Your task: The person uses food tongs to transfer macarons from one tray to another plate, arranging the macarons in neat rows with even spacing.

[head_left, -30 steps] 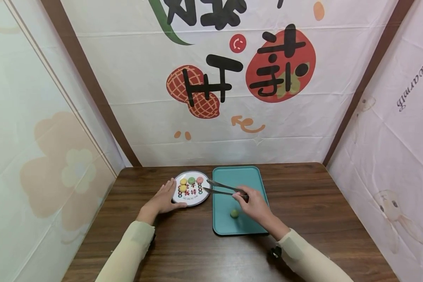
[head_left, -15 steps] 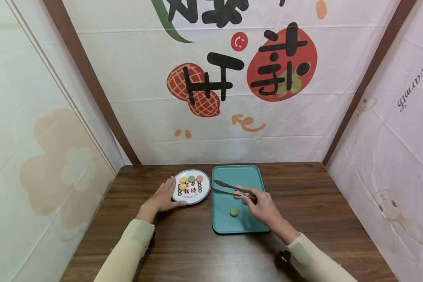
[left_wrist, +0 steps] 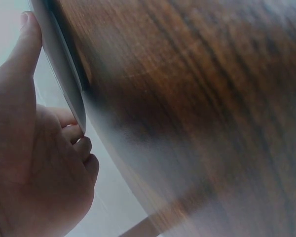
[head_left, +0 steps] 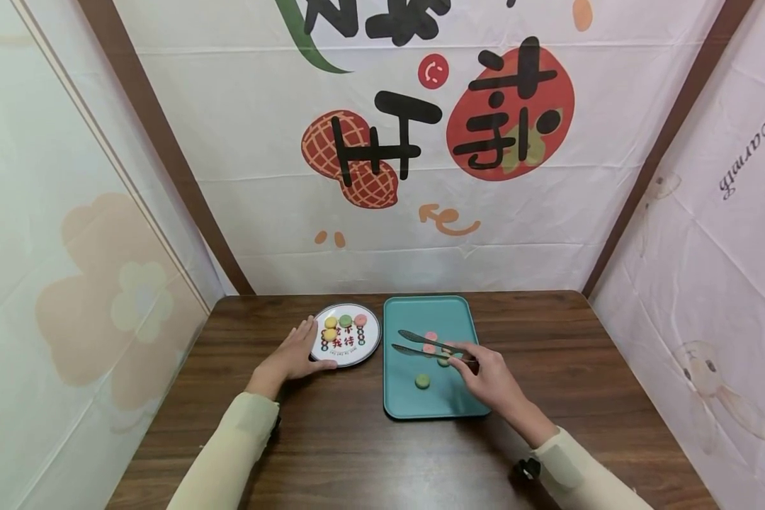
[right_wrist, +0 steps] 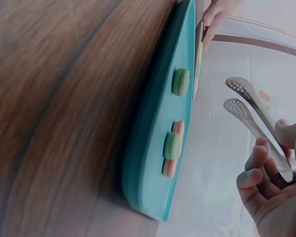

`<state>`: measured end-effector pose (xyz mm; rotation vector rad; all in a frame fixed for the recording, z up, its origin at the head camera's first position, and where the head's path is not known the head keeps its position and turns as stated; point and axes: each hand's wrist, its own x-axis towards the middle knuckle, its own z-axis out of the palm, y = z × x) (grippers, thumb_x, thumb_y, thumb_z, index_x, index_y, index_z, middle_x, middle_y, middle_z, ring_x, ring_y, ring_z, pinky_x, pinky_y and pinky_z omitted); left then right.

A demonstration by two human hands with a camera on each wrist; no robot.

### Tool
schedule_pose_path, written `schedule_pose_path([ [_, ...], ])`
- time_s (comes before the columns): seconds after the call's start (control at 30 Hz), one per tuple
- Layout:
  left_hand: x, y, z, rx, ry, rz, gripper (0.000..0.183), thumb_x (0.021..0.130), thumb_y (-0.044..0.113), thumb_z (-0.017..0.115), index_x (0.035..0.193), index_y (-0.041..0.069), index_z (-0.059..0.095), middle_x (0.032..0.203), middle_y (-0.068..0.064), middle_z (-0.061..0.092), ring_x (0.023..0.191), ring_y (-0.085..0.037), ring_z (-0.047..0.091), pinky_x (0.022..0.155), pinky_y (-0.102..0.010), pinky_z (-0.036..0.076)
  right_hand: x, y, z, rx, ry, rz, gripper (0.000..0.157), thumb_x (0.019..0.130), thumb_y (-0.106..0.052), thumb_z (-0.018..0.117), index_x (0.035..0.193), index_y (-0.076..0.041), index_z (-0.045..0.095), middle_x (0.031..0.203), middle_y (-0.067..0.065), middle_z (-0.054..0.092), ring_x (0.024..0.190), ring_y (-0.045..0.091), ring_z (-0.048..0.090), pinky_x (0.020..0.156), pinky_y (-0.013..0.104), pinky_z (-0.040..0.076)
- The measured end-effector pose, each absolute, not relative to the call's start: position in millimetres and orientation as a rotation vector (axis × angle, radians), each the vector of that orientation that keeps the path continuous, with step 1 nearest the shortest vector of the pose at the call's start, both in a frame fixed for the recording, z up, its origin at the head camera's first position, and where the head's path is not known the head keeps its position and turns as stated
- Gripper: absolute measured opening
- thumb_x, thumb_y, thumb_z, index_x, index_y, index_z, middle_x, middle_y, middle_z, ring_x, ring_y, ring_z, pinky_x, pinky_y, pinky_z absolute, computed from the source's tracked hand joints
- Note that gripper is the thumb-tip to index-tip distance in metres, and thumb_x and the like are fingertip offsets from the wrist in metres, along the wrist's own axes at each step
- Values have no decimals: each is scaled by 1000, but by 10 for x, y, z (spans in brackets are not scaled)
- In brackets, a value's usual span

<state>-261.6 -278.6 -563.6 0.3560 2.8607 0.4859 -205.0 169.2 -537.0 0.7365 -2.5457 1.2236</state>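
Note:
My right hand holds metal tongs between thumb and fingers, above the teal tray. Their perforated tips stand apart with nothing between them. Under the tongs lie two pink macarons and a green macaron, partly covered by them in the head view. Nearer the tray's front sits another green macaron. My left hand rests at the left rim of a round white plate, fingers extended and thumb along the near edge. The plate bears two yellow macarons, a green macaron and a pink macaron.
Plate and tray sit side by side towards the back of a dark wooden table. A printed white cloth wall stands right behind the table, with more cloth walls on the left and right.
My right hand has drawn the tongs from beside the plate's right edge to the right, back over the tray, uncovering its macarons. My left hand has stayed at the plate.

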Motion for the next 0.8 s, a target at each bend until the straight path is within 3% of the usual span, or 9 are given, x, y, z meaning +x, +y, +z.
schedule_pose_path([
  [0.2, -2629, -2782, -5632, 362, 2858, 474, 126, 94, 72, 68, 167, -12, 10, 176, -32, 5, 164, -45, 7, 134, -57, 10, -1998, 1784, -5380, 761, -2555, 1212, 29, 101, -16, 78, 123, 2, 74, 77, -11, 62, 61, 2, 52, 55, 25, 50],
  [0.4, -2631, -2782, -5631, 360, 2859, 479, 126, 94, 73, 68, 167, -12, 10, 176, -32, 5, 164, -46, 7, 134, -58, 10, -1966, 1884, -5415, 794, -2551, 1175, 26, 99, -12, 79, 121, 2, 75, 78, -12, 63, 64, 0, 54, 58, 24, 54],
  [0.8, -2623, -2767, -5609, 352, 2858, 479, 126, 94, 73, 67, 167, -12, 10, 176, -32, 5, 163, -48, 8, 134, -58, 10, -1870, 2068, -5470, 802, -2614, 1192, 28, 100, -14, 79, 122, 3, 74, 82, -1, 71, 71, 0, 61, 65, 24, 60],
])
